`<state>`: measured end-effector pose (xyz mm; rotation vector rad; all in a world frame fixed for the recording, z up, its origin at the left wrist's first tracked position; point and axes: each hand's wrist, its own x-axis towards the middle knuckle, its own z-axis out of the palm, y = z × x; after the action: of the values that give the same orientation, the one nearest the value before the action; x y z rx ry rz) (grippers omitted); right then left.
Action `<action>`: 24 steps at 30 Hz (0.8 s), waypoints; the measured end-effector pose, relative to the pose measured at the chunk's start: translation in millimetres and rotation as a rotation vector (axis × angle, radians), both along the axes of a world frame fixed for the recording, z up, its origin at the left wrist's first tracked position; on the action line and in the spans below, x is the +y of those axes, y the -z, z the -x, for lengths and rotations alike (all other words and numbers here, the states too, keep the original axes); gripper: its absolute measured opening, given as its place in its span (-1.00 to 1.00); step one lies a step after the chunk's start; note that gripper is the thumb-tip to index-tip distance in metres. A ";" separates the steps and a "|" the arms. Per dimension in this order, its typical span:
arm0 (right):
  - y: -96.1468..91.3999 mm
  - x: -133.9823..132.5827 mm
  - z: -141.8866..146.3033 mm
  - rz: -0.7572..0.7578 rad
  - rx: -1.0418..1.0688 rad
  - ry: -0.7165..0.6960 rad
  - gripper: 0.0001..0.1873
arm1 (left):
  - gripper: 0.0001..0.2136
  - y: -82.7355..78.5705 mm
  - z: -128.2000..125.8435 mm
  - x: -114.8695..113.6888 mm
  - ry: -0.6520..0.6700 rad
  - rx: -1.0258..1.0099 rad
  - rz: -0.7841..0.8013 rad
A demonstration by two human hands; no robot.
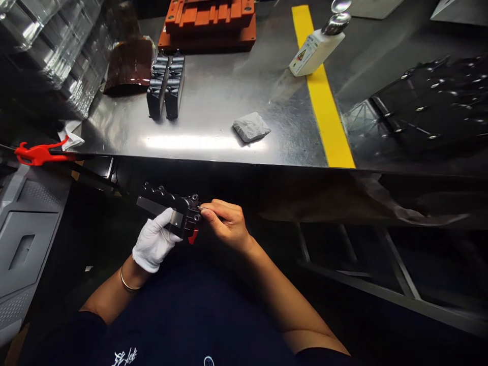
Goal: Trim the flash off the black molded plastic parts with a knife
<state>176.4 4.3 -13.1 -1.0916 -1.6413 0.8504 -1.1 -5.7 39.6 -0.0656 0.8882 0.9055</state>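
My left hand, in a white glove, grips a black moulded plastic part in front of my body, below the table edge. A flat grey strip runs along the part's side, and a small red piece sticks out under its right end. My bare right hand is closed in a pinch at that end, on a thin, light-coloured pin-like piece whose tip meets the part. Most of this thin piece is hidden by my fingers. Two similar black parts stand side by side on the table.
A folded grey-white cloth lies on the metal table. Behind are an orange fixture and a white bottle by yellow tape. Clear plastic trays are stacked left, above a red air gun.
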 end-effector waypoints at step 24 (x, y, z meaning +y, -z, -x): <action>-19.3 -10.8 6.7 0.261 0.119 -0.114 -0.53 | -0.67 13.6 15.6 -7.2 -0.135 0.616 -0.459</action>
<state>169.7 -6.5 6.2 -1.1086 -1.5337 1.2078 -16.8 -12.9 26.1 0.5834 1.2268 1.2667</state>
